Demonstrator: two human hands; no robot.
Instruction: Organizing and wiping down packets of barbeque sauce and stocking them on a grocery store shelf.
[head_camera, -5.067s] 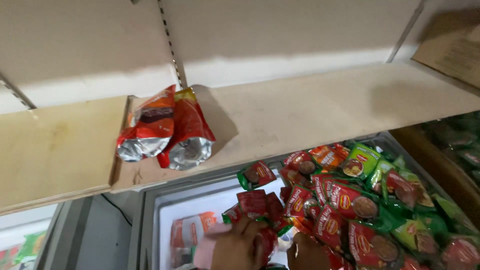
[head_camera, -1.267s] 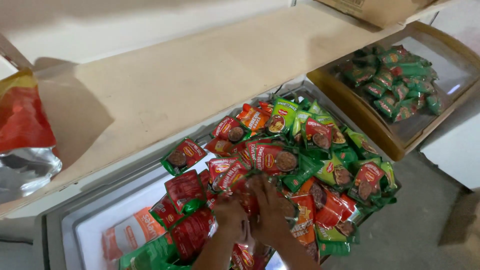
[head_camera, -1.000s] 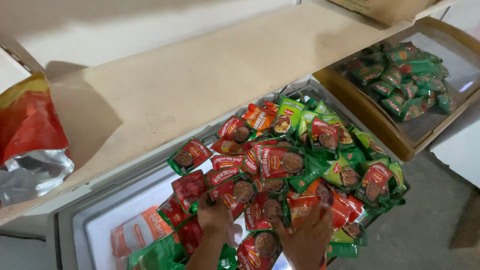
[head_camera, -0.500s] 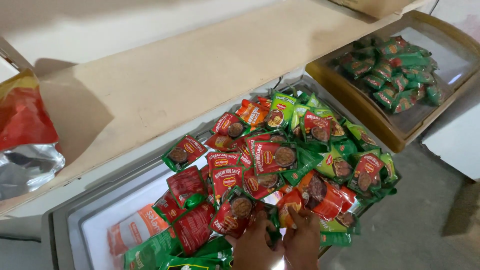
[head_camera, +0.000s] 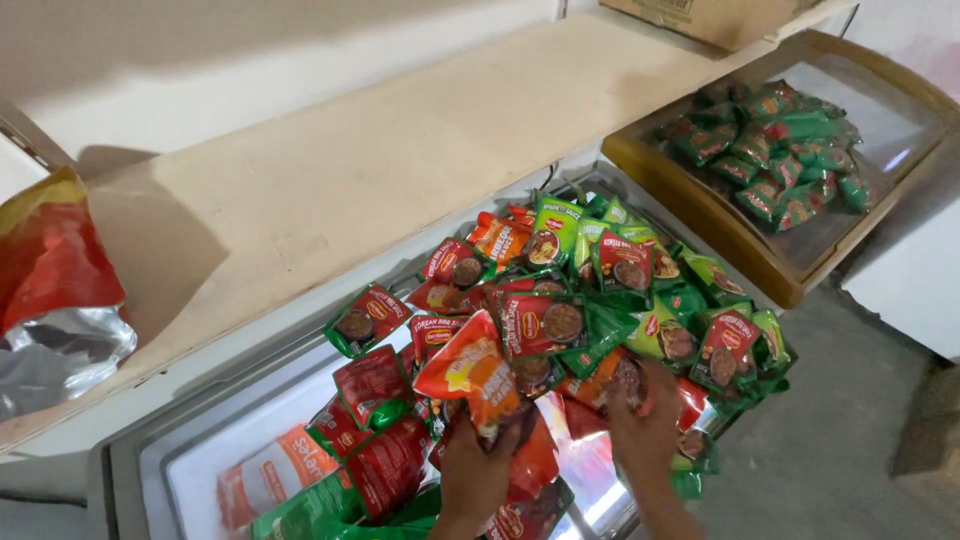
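The left hand (head_camera: 475, 470) gripped an orange sachet (head_camera: 470, 375) lifted above the heap of sachets (head_camera: 600, 300) on the freezer lid (head_camera: 200, 450). The right hand (head_camera: 645, 425), just right, closed on a red sachet (head_camera: 615, 378) in the heap.

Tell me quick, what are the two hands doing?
Left hand: closed, holding an orange-red sachet.
Right hand: resting on the sachet pile, fingers around a packet; a firm grip cannot be told.
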